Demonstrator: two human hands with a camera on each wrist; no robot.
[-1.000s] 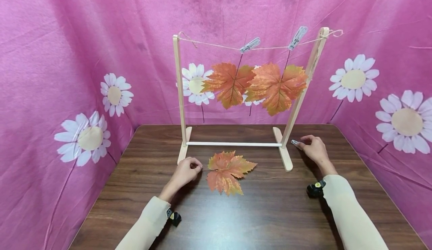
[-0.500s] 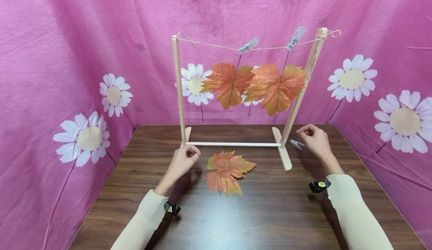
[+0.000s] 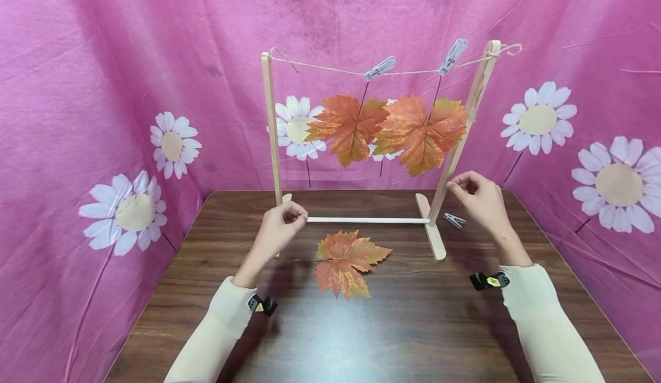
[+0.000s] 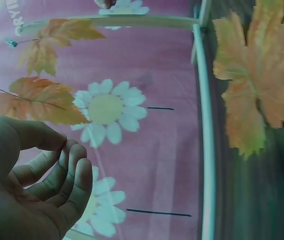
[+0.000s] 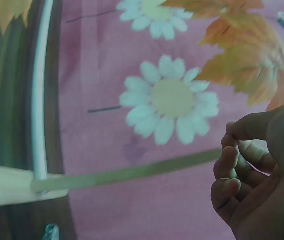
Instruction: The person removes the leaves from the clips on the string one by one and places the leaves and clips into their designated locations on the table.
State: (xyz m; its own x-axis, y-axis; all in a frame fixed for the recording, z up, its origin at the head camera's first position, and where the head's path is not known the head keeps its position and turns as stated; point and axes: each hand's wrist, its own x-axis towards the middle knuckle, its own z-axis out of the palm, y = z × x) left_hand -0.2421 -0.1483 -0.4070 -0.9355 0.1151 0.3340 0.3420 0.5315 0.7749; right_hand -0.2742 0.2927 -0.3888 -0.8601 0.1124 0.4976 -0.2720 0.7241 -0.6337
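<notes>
wooden uprights of the small rack (image 3: pixel 272 136) carry a string (image 3: pixel 413 73) stretched between their tops, so anything clipped to it hangs free above the surface (image 3: pixel 392 325). two orange maple leaves (image 3: pixel 384 127) dangle there by their stems, each pinched by one of two pale pegs (image 3: pixel 380 68). a third leaf (image 3: pixel 347 262) lies flat on the surface, just in front of the rack's lower crossbar, between the two hands. a third peg (image 3: pixel 454 220) lies loose by the rack's right foot. the left hand (image 3: pixel 279 231) hovers above the crossbar's left end, fingers curled to the thumb, holding nothing visible. the right hand (image 3: pixel 477 199) is raised beside the right upright, fingertips drawn together, also empty.
</notes>
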